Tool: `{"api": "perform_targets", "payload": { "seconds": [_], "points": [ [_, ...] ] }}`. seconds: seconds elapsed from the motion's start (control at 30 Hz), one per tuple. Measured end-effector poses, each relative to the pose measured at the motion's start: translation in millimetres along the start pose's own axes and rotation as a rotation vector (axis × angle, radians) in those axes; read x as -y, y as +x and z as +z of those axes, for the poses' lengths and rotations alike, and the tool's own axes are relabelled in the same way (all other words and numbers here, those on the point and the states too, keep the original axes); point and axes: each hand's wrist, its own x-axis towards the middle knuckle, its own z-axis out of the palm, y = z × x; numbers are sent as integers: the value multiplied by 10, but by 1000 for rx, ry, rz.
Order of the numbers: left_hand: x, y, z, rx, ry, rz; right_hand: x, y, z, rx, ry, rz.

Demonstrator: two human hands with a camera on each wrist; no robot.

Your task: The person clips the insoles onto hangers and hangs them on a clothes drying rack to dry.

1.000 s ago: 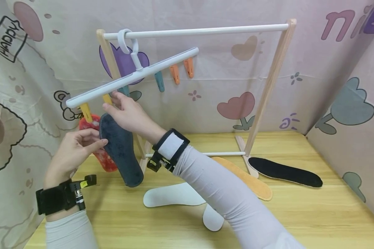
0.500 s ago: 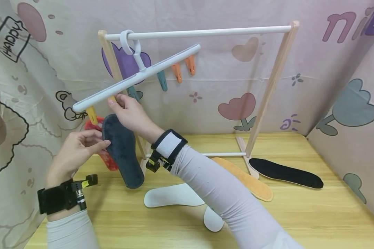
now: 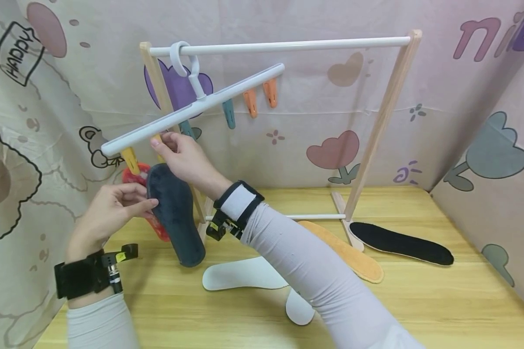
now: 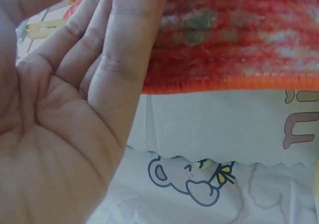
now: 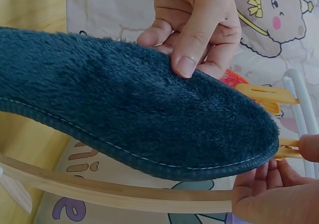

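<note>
My left hand point(image 3: 109, 213) pinches a plush dark blue insole point(image 3: 174, 218) by its edge, thumb on the furry face, as the right wrist view shows. At the insole's upper end, my right hand point(image 3: 188, 157) pinches a yellow clip point(image 5: 289, 148) between thumb and fingers. The insole's tip meets that clip's lower end; whether its jaws grip the tip, I cannot tell. The white hanger point(image 3: 192, 109) tilts down to the left. From its outer yellow clip point(image 3: 130, 160) hangs a red mottled insole point(image 4: 224, 40), partly hidden behind the blue one.
The hanger hooks over the white rail point(image 3: 279, 47) of a wooden-sided rack point(image 3: 384, 121). Further clips, teal point(image 3: 229, 114) and orange point(image 3: 251, 103), hang along it. On the table lie a white insole point(image 3: 240, 274), an orange insole point(image 3: 345, 252) and a black insole point(image 3: 401, 242).
The hanger's low end and the blue insole have shifted slightly right, and the insole's top sits a little lower. My right hand has settled with its thumb against the yellow clip.
</note>
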Motion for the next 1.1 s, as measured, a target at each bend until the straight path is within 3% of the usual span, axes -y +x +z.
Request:
{"api": "perform_targets", "payload": {
  "seconds": [0.5,1.1],
  "points": [
    [15,13,10,63,24,-33,-36,20,-17,-3,127,13],
    [-39,37,46,8,37,10,-63,24,-44,-23,113,-7]
  ]
}}
